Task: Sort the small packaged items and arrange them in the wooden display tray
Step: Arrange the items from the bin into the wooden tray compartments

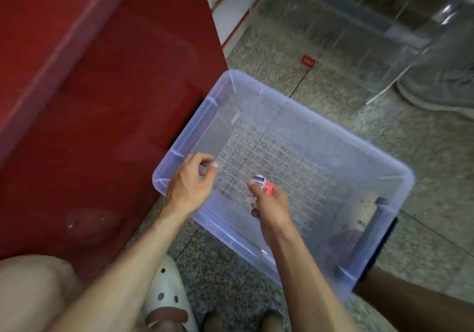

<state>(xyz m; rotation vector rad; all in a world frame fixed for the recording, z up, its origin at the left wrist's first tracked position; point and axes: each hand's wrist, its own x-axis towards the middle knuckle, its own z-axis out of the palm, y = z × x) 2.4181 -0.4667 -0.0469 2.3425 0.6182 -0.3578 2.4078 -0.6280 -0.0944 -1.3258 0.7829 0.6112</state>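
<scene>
A clear bluish plastic bin [318, 116] stands on the floor in front of me, and little shows on its gridded bottom. My right hand [269, 207] is over the bin and grips a small red, white and blue packet [264, 184] between thumb and fingers. My left hand [191, 181] hovers above the bin's near left corner with its fingers loosely curled and nothing in it. No wooden display tray is in view.
A tall red cabinet [102, 101] fills the left side, right against the bin. A small red packet [307, 61] lies on the speckled floor beyond the bin. A clear plastic stand [384, 24] is at the upper right. My white clog [169, 295] is below.
</scene>
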